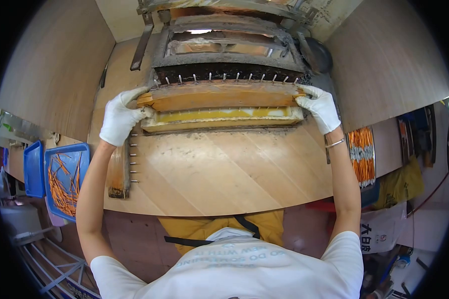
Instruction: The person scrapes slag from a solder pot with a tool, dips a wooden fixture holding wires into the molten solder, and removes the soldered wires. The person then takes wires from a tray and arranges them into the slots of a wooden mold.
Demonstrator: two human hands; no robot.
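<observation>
My left hand, in a white glove, is closed around the left end of a long wooden bar. The bar's right end is gripped by my right hand, gloved too. A row of metal pins sticks up along the bar's far edge. Smaller tips show along its near edge, over yellow material in a narrow trough. Whether those tips touch the yellow is too small to tell. Close to my left forearm lies a second wooden bar with pins along its right side.
Behind the bar stands a dirty metal machine frame with a lever. Wooden panels rise on both sides. At left, a blue tray holds loose orange sticks; at right are rows of orange-and-silver sticks. A round dark object sits back right.
</observation>
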